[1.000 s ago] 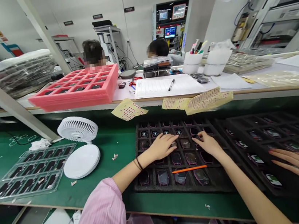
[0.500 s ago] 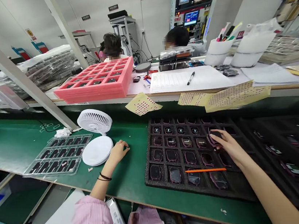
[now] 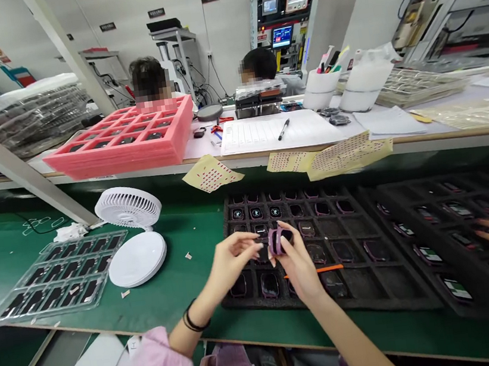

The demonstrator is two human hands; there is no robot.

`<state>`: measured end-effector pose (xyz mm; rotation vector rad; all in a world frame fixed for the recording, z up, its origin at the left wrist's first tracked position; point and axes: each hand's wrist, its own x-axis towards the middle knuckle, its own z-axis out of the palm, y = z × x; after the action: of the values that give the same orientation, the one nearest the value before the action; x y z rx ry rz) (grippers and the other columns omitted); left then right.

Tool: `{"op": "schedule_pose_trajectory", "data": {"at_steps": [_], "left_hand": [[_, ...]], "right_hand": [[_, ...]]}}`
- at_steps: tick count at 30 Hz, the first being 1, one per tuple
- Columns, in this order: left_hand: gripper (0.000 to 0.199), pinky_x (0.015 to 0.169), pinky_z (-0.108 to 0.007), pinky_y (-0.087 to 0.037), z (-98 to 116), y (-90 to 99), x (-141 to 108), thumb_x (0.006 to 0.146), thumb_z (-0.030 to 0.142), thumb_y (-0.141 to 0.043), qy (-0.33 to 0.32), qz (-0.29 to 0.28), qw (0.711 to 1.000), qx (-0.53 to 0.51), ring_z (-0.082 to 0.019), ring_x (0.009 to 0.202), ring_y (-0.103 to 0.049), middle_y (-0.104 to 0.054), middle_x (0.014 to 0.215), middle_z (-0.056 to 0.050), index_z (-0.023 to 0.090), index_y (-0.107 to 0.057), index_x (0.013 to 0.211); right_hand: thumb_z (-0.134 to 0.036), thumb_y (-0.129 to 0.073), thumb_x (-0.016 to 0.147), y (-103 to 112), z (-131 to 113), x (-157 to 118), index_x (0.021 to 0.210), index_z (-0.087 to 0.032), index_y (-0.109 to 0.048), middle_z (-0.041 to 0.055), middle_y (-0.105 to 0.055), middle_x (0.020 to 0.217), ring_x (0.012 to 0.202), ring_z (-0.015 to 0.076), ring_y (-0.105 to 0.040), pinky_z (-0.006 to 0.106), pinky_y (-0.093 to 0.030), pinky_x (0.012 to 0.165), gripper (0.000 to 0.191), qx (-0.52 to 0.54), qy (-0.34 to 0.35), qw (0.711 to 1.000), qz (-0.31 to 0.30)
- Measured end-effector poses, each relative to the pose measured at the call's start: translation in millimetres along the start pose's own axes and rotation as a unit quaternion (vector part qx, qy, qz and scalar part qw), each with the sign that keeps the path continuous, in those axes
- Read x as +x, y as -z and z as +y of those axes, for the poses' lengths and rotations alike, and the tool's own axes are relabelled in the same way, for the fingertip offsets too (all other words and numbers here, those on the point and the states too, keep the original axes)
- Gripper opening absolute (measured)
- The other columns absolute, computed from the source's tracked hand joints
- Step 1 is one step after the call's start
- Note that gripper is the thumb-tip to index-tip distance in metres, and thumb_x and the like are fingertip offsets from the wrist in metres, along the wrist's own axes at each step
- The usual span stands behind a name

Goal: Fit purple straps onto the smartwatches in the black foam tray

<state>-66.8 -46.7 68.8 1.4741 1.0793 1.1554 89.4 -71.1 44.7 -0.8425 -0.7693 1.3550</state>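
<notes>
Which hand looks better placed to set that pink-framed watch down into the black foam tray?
Probably the right hand: it holds the pink-framed watch above the black foam tray, while the left hand only reaches toward it.

The small watch case (image 3: 278,241) is showing glossy plastic, the near black foam tray (image 3: 359,303) is looking rough and matt, and the far pink foam tray (image 3: 119,160) is staying matt too.

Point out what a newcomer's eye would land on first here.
The stacked pink foam tray stands out on the far bench, loud against the green mat. Nearer, the right hand grips a purple-rimmed smartwatch above a black foam tray of similar watches, with the left hand reaching beside it.
</notes>
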Motion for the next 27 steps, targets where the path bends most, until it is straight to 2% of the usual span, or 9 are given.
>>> {"op": "schedule_pose_trajectory", "data": {"at_steps": [3, 6, 12, 15, 19, 22, 27], "left_hand": [[0.027, 0.057, -0.026, -0.055, 0.2, -25.3, -2.0, 0.064, 0.036, -0.079, 0.041, 0.052, 0.994, -0.09, -0.014, 0.056, -0.063, -0.069, 0.064, -0.003, 0.014, -0.072, 0.08], [0.022, 0.056, -0.025, -0.055, -2.1, -29.0, -5.8, 0.066, 0.034, -0.078, 0.04, 0.103, 0.989, -0.102, -0.014, 0.056, -0.063, -0.071, 0.067, -0.004, 0.015, -0.075, 0.077], [0.016, 0.055, -0.023, -0.052, -9.0, -38.4, -16.1, 0.07, 0.029, -0.076, -0.006, 0.144, 0.983, -0.112, -0.011, 0.057, -0.059, -0.067, 0.069, -0.002, 0.017, -0.077, 0.081], [0.016, 0.056, -0.021, -0.049, -18.3, -50.9, -21.3, 0.073, 0.03, -0.074, -0.018, 0.192, 0.976, -0.103, -0.011, 0.062, -0.058, -0.064, 0.072, -0.002, 0.018, -0.077, 0.083], [0.021, 0.065, -0.022, -0.051, -27.7, -64.0, -28.2, 0.078, 0.035, -0.069, 0.003, 0.248, 0.961, -0.119, -0.013, 0.074, -0.06, -0.064, 0.083, -0.004, 0.019, -0.076, 0.089], [0.021, 0.072, -0.024, -0.052, -27.7, -66.3, -30.0, 0.079, 0.036, -0.068, 0.008, 0.266, 0.956, -0.124, -0.015, 0.08, -0.061, -0.065, 0.085, -0.004, 0.019, -0.076, 0.089], [0.017, 0.069, -0.021, -0.051, -27.2, -67.3, -29.3, 0.078, 0.035, -0.069, -0.005, 0.274, 0.952, -0.133, -0.013, 0.077, -0.06, -0.063, 0.082, -0.002, 0.02, -0.076, 0.084]], "right_hand": [[-0.048, -0.059, 0.084, -10.0, 9.7, -7.1, 0.122, -0.03, -0.045, -0.0005, -0.058, 0.089, 0.066, 0.0142, -0.054, 0.029, -0.047, 0.059, 0.044, -0.016, 0.013, 1.0, 0.011], [-0.048, -0.056, 0.086, -9.6, 16.5, -9.8, 0.124, -0.03, -0.043, 0.0, -0.057, 0.09, 0.068, 0.0147, -0.054, 0.029, -0.048, 0.061, 0.043, -0.035, 0.03, 0.999, 0.014], [-0.047, -0.054, 0.088, -8.2, 25.7, -14.4, 0.124, -0.028, -0.044, 0.0025, -0.056, 0.099, 0.072, 0.0143, -0.054, 0.03, -0.05, 0.066, 0.043, -0.097, 0.068, 0.992, 0.035], [-0.046, -0.052, 0.089, -11.4, 31.1, -18.8, 0.124, -0.027, -0.044, 0.0057, -0.056, 0.111, 0.091, 0.0188, -0.057, 0.035, -0.05, 0.08, 0.041, -0.154, 0.096, 0.982, 0.052], [-0.041, -0.049, 0.091, -15.2, 46.5, -24.9, 0.128, -0.027, -0.04, 0.0083, -0.045, 0.134, 0.122, 0.0234, -0.046, 0.045, -0.039, 0.103, 0.041, -0.206, 0.152, 0.964, 0.071], [-0.039, -0.048, 0.092, -16.5, 58.4, -28.9, 0.132, -0.027, -0.036, 0.01, -0.043, 0.137, 0.126, 0.0242, -0.043, 0.048, -0.036, 0.105, 0.043, -0.224, 0.163, 0.958, 0.071], [-0.04, -0.047, 0.092, -20.0, 59.1, -31.3, 0.132, -0.026, -0.036, 0.0108, -0.044, 0.136, 0.127, 0.025, -0.043, 0.048, -0.037, 0.104, 0.044, -0.221, 0.166, 0.957, 0.085]]}}
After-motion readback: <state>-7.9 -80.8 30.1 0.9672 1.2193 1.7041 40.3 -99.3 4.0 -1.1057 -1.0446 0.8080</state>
